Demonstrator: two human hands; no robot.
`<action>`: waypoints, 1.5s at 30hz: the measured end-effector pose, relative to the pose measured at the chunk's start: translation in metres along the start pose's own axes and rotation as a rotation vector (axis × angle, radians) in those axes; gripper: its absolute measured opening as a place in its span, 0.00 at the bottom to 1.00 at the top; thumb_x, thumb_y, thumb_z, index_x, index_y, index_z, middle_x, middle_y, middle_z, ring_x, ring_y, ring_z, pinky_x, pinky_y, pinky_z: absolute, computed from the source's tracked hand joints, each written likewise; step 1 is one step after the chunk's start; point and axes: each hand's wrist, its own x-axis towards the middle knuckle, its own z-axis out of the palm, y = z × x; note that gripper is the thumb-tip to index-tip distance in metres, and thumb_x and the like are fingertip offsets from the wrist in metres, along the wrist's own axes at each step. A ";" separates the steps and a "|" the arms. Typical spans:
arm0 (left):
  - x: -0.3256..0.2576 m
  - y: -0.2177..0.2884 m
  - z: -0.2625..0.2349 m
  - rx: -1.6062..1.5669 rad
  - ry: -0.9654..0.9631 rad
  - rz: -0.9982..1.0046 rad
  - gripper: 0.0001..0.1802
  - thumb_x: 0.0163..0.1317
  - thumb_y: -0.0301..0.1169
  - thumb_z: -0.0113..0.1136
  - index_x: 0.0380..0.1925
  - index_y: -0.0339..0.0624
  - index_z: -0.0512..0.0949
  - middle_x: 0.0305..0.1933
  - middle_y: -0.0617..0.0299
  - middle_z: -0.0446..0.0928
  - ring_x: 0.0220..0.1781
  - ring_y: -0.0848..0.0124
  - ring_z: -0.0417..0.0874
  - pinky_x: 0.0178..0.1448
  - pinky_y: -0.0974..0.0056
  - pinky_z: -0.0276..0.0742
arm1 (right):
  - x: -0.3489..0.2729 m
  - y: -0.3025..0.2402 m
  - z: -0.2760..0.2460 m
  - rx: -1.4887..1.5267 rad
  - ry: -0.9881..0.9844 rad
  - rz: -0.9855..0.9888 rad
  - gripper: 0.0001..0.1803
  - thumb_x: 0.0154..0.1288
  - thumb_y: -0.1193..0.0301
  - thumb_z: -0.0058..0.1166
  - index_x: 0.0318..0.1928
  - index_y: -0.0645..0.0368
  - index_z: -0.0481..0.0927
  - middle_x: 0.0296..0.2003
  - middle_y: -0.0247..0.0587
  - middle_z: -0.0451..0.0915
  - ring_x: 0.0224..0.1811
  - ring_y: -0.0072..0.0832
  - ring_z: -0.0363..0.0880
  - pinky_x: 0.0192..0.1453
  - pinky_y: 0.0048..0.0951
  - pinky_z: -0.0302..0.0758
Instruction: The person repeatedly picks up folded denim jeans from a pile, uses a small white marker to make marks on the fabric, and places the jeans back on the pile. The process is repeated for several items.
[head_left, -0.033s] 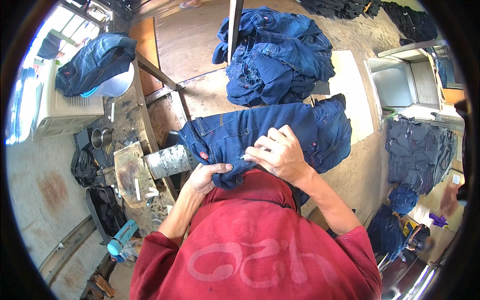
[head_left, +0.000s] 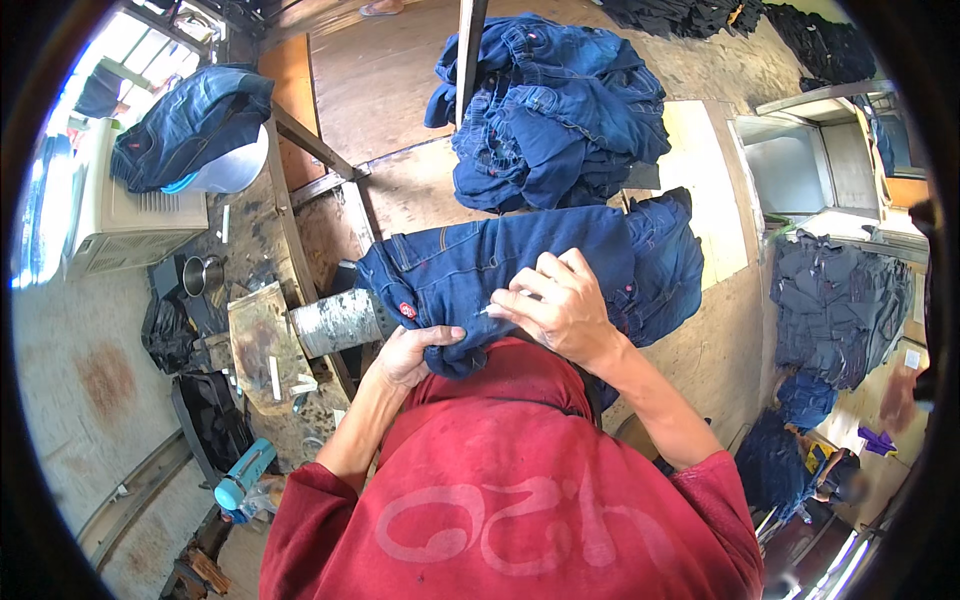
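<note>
Dark blue denim jeans (head_left: 460, 255) lie stretched across in front of me, a round red tag near their left end. My left hand (head_left: 408, 355) grips their near edge at the left, thumb on top of the cloth and the other fingers mostly hidden. Just above the middle of the cloth, my right hand (head_left: 560, 305) is closed in a pinch on a small whitish stick (head_left: 487, 311), its tip close to the denim; I cannot tell whether it touches. A scuffed, pale grey cylinder (head_left: 338, 324) runs up to the jeans' left end.
Beyond the jeans rises a heap of blue denim garments (head_left: 560, 115), beside an upright post (head_left: 469, 55). At left are a stained board (head_left: 265, 340), a metal cup (head_left: 202, 275) and a turquoise flask (head_left: 246, 474). Dark garments (head_left: 835, 305) lie at right.
</note>
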 end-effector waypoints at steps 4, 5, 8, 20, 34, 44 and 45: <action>-0.001 0.002 0.004 -0.003 0.007 0.004 0.29 0.64 0.16 0.69 0.66 0.23 0.78 0.59 0.43 0.89 0.57 0.53 0.94 0.66 0.48 0.90 | 0.002 0.003 0.000 0.004 0.050 0.008 0.09 0.68 0.55 0.72 0.42 0.41 0.91 0.33 0.22 0.79 0.38 0.27 0.76 0.46 0.38 0.68; -0.001 0.003 0.005 -0.021 -0.033 0.017 0.29 0.64 0.16 0.69 0.66 0.23 0.78 0.58 0.43 0.89 0.56 0.53 0.94 0.66 0.48 0.90 | 0.003 0.004 0.000 0.008 0.026 -0.019 0.09 0.68 0.55 0.72 0.42 0.41 0.91 0.33 0.22 0.80 0.38 0.27 0.76 0.46 0.38 0.68; -0.002 0.003 0.007 -0.005 0.003 -0.022 0.30 0.63 0.16 0.68 0.67 0.24 0.78 0.59 0.43 0.89 0.56 0.53 0.94 0.67 0.48 0.90 | 0.004 0.004 0.001 0.012 -0.010 -0.051 0.10 0.68 0.55 0.72 0.43 0.41 0.91 0.33 0.22 0.80 0.38 0.27 0.76 0.45 0.38 0.68; 0.000 -0.007 0.001 -0.035 -0.010 0.053 0.31 0.63 0.16 0.68 0.68 0.27 0.78 0.62 0.45 0.88 0.59 0.53 0.93 0.68 0.48 0.89 | 0.010 0.007 0.003 0.057 0.041 -0.074 0.08 0.69 0.55 0.71 0.42 0.40 0.90 0.33 0.23 0.81 0.39 0.28 0.77 0.48 0.39 0.69; 0.006 0.016 -0.033 1.163 1.499 0.927 0.38 0.63 0.41 0.84 0.64 0.26 0.77 0.55 0.42 0.84 0.57 0.48 0.85 0.67 0.47 0.78 | -0.101 0.134 0.022 0.253 0.192 0.862 0.14 0.78 0.62 0.69 0.47 0.55 0.79 0.31 0.41 0.87 0.31 0.37 0.88 0.35 0.40 0.82; 0.149 -0.096 0.075 1.806 0.427 1.016 0.09 0.67 0.34 0.75 0.42 0.43 0.87 0.44 0.60 0.85 0.48 0.56 0.83 0.55 0.55 0.78 | -0.149 0.157 0.073 -0.079 0.178 0.386 0.09 0.62 0.68 0.75 0.42 0.49 0.90 0.31 0.28 0.86 0.35 0.32 0.80 0.43 0.38 0.70; 0.151 -0.097 0.067 1.840 0.417 1.018 0.08 0.68 0.34 0.74 0.42 0.44 0.86 0.43 0.60 0.84 0.48 0.57 0.83 0.55 0.55 0.78 | -0.150 0.164 0.072 -0.143 0.172 0.328 0.07 0.63 0.68 0.74 0.40 0.49 0.89 0.31 0.27 0.86 0.35 0.32 0.81 0.43 0.38 0.70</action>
